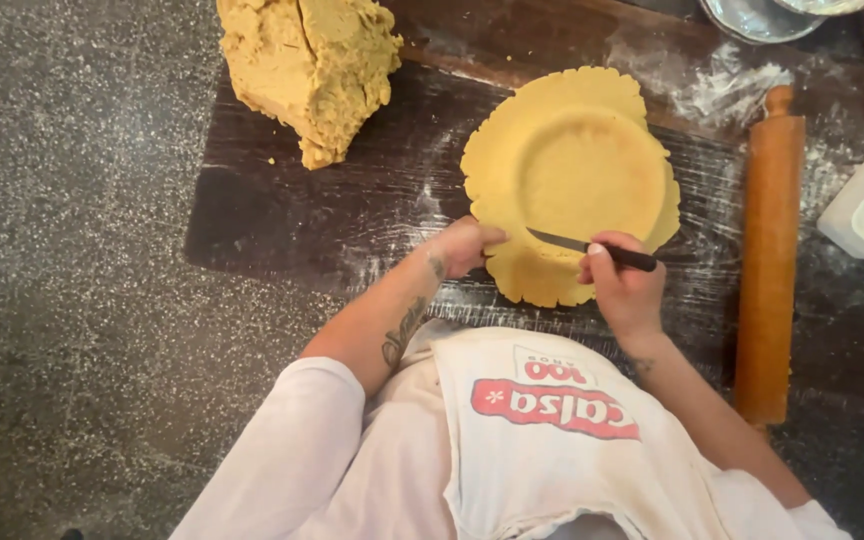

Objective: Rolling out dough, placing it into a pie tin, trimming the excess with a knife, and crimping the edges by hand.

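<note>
Dough sheet (572,160) draped over round pan, mid board (282,220), near front edge. Left hand (464,245) pressing sheet's near-left rim, fingers curled onto dough. Right hand (624,285) clenched round knife (592,247) handle, blade lying across sheet's near edge. Dough lump (312,65) at board's back-left corner. Rolling pin (770,260) along right edge, well apart from sheet. Flour dusted w/ smears across board.
</note>
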